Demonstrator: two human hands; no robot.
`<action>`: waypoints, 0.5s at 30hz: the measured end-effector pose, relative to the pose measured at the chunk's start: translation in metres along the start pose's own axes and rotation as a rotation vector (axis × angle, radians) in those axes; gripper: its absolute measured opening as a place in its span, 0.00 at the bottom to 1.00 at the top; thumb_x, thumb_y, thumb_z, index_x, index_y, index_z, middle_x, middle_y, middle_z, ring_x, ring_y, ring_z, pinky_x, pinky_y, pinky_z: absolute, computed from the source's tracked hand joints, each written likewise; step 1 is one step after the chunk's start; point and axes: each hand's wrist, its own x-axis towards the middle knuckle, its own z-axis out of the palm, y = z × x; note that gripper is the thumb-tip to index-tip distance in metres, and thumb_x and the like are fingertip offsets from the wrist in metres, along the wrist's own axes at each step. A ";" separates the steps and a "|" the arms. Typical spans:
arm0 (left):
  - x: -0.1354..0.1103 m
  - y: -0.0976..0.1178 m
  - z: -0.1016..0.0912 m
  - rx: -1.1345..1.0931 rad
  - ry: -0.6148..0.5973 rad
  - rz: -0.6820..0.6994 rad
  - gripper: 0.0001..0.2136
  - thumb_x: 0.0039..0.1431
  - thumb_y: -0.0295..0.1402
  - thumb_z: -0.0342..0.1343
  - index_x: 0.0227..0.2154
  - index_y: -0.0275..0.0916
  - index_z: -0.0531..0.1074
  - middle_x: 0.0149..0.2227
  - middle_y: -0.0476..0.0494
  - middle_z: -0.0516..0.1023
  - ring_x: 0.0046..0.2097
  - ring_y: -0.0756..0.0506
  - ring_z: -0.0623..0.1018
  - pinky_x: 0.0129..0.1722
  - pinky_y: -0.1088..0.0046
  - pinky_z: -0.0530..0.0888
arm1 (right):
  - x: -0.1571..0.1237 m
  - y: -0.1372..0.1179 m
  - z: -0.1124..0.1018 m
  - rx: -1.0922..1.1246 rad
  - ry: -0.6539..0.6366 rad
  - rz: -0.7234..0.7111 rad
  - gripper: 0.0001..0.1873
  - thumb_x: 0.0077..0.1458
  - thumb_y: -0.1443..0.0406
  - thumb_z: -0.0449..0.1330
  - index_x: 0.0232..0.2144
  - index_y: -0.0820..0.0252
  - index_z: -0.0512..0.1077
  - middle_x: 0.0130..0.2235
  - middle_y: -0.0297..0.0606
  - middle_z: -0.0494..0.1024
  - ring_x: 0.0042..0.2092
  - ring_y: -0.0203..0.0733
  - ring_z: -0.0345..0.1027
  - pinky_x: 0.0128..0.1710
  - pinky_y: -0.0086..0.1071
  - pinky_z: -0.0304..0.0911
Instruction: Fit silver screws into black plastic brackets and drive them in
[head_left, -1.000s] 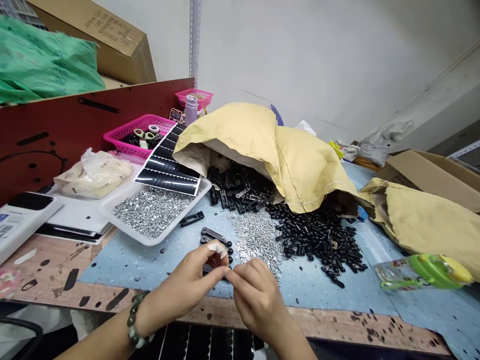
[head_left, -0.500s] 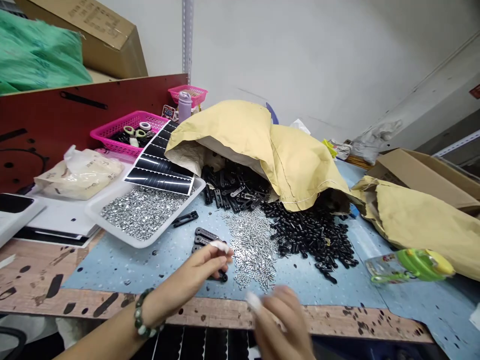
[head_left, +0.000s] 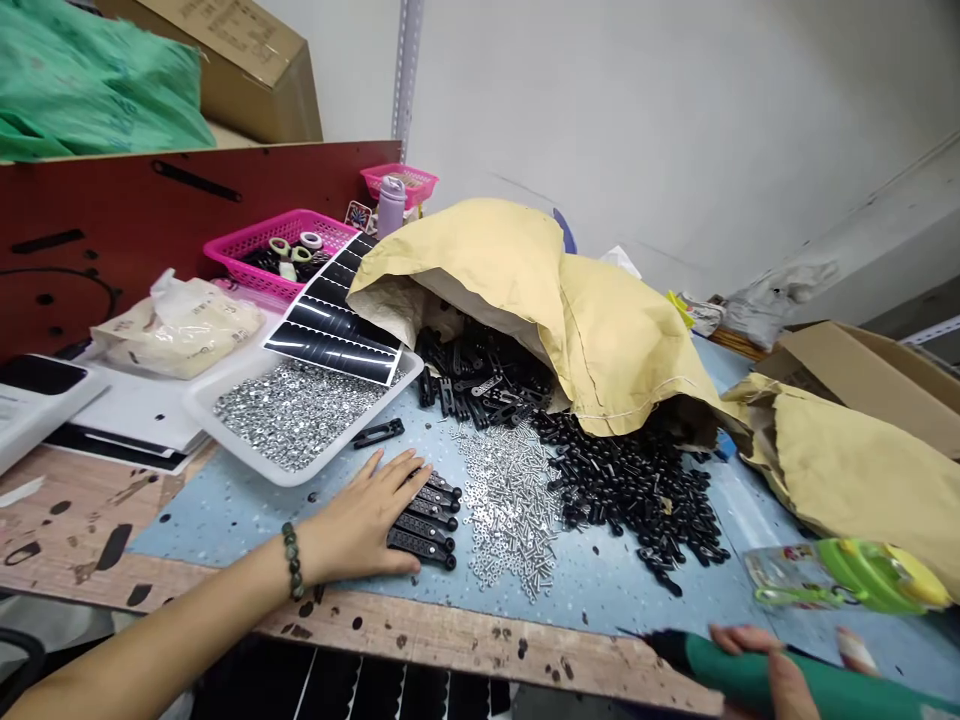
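The left hand [head_left: 371, 525], palm down with its fingers spread, rests over a row of elongated black parts [head_left: 420, 542] on the blue-covered surface [head_left: 600, 595], just left of a pile of silver fasteners [head_left: 517, 510]. The right hand [head_left: 793, 690] is wrapped around a green driver [head_left: 720, 662], whose thin tip points left near the front edge, well apart from the row.

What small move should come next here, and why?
Probably bring the green tool in the right hand across to the row of black parts. The left hand lies spread on that row, seemingly steadying it, while the tool's thin tip points to that side but is well apart from the parts.
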 end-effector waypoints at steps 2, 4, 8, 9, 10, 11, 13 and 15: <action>-0.002 0.002 0.001 -0.009 0.002 -0.013 0.46 0.51 0.58 0.54 0.66 0.40 0.43 0.66 0.33 0.53 0.66 0.33 0.52 0.63 0.49 0.48 | -0.007 0.003 0.033 0.075 -0.139 0.013 0.25 0.44 0.61 0.66 0.46 0.45 0.68 0.32 0.35 0.72 0.35 0.48 0.69 0.50 0.66 0.56; -0.004 0.003 0.003 -0.023 0.013 -0.026 0.45 0.52 0.56 0.55 0.66 0.40 0.44 0.66 0.33 0.52 0.66 0.33 0.52 0.63 0.50 0.50 | -0.021 0.005 0.072 0.141 -0.344 0.027 0.21 0.47 0.61 0.64 0.45 0.53 0.67 0.36 0.36 0.74 0.35 0.45 0.71 0.47 0.61 0.61; -0.006 0.003 0.009 -0.048 0.031 -0.049 0.44 0.53 0.53 0.57 0.66 0.39 0.44 0.66 0.35 0.51 0.66 0.34 0.52 0.63 0.52 0.54 | -0.050 0.007 0.143 0.336 -0.554 -0.051 0.13 0.53 0.66 0.58 0.42 0.53 0.64 0.26 0.27 0.68 0.27 0.35 0.65 0.42 0.46 0.67; -0.006 0.003 0.010 -0.053 0.026 -0.055 0.44 0.53 0.52 0.57 0.66 0.39 0.43 0.67 0.35 0.50 0.66 0.34 0.51 0.62 0.52 0.55 | -0.056 0.008 0.156 0.365 -0.580 -0.071 0.13 0.54 0.67 0.57 0.42 0.54 0.64 0.24 0.26 0.66 0.25 0.34 0.63 0.39 0.42 0.67; -0.006 0.004 0.010 -0.057 0.017 -0.061 0.44 0.53 0.52 0.57 0.66 0.39 0.43 0.67 0.35 0.49 0.66 0.34 0.51 0.62 0.52 0.55 | -0.061 0.009 0.167 0.381 -0.599 -0.083 0.12 0.54 0.67 0.57 0.42 0.54 0.64 0.23 0.25 0.65 0.23 0.33 0.61 0.35 0.39 0.66; -0.006 0.005 0.010 -0.061 0.004 -0.069 0.44 0.54 0.51 0.57 0.66 0.39 0.42 0.67 0.35 0.48 0.67 0.34 0.50 0.63 0.52 0.54 | -0.065 0.011 0.176 0.390 -0.617 -0.089 0.11 0.55 0.68 0.57 0.41 0.55 0.65 0.22 0.24 0.64 0.22 0.32 0.60 0.32 0.36 0.65; -0.005 0.007 0.008 -0.074 -0.031 -0.088 0.44 0.54 0.51 0.57 0.66 0.39 0.42 0.67 0.35 0.46 0.67 0.34 0.48 0.63 0.52 0.54 | -0.071 0.014 0.187 0.397 -0.665 -0.094 0.06 0.56 0.67 0.56 0.39 0.57 0.65 0.21 0.24 0.62 0.21 0.31 0.58 0.28 0.32 0.61; -0.005 0.008 0.006 -0.087 -0.071 -0.107 0.44 0.55 0.52 0.56 0.66 0.38 0.41 0.68 0.34 0.44 0.67 0.34 0.47 0.63 0.52 0.53 | -0.075 0.018 0.194 0.414 -0.711 -0.096 0.03 0.57 0.67 0.55 0.36 0.57 0.65 0.20 0.24 0.62 0.20 0.31 0.57 0.26 0.31 0.59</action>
